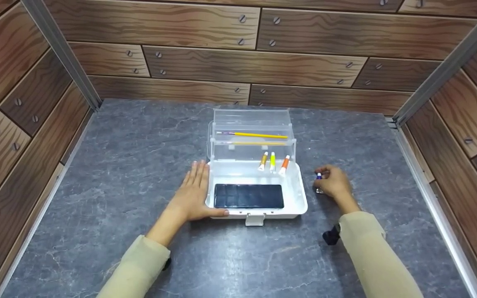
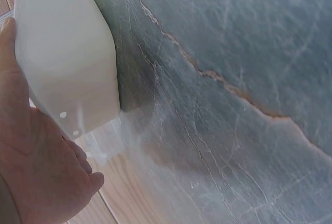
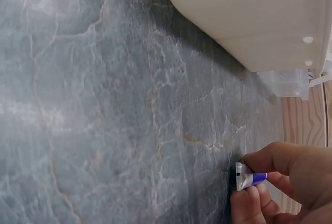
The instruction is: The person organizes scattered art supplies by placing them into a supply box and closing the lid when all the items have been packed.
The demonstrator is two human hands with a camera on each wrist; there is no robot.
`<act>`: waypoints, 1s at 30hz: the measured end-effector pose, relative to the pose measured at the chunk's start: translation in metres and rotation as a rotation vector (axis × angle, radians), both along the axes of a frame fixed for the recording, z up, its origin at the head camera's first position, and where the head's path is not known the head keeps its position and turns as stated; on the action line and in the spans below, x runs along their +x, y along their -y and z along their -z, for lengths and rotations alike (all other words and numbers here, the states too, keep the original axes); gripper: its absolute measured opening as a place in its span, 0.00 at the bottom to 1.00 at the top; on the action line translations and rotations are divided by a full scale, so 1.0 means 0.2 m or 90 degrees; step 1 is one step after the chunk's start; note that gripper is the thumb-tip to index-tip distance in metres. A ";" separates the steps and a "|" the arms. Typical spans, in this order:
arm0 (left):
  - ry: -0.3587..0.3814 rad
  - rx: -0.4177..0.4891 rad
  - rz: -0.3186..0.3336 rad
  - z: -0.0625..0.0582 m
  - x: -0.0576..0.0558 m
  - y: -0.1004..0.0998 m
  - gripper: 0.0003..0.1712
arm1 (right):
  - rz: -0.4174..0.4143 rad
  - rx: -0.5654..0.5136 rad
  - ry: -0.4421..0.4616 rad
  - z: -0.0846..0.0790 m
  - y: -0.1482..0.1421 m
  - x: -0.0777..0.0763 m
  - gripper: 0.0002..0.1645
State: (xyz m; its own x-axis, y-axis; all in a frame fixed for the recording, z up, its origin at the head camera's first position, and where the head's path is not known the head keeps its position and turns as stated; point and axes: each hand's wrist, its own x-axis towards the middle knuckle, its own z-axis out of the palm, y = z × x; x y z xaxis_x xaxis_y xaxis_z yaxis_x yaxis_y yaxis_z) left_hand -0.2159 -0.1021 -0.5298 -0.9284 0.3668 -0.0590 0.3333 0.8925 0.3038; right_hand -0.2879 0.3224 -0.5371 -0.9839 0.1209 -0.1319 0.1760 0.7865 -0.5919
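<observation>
A white plastic box stands with its clear lid folded back. My left hand lies along the box's left side, fingers straight and thumb over the front rim; the left wrist view shows its palm against the white wall. To the right of the box, my right hand pinches a small blue paint tube between thumb and fingers, its silver crimped end close over the table. In the box are a flat black phone-like slab and gold, yellow and orange paint tubes.
Two yellow-handled paintbrushes lie in the clear upper part at the back of the box. The front latch hangs down. Wood-patterned walls with metal edge posts enclose the grey marbled table at back and sides.
</observation>
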 end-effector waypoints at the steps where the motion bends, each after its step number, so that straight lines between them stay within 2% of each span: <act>1: -0.001 0.002 0.000 0.00 0.00 0.00 0.86 | 0.003 -0.011 -0.004 0.00 0.00 0.00 0.28; 8: -0.009 0.007 0.001 0.00 0.00 0.00 0.86 | 0.033 -0.126 -0.009 -0.02 0.02 0.02 0.30; 13: -0.004 -0.004 -0.001 0.00 0.00 0.00 0.86 | 0.042 -0.197 -0.006 -0.07 0.06 0.03 0.31; 22: -0.005 0.000 -0.002 0.01 0.00 0.00 0.86 | 0.014 -0.223 -0.035 -0.21 0.19 0.05 0.31; 30: 0.011 -0.011 0.000 0.01 -0.01 0.00 0.87 | -0.016 -0.239 -0.070 -0.30 0.28 0.06 0.27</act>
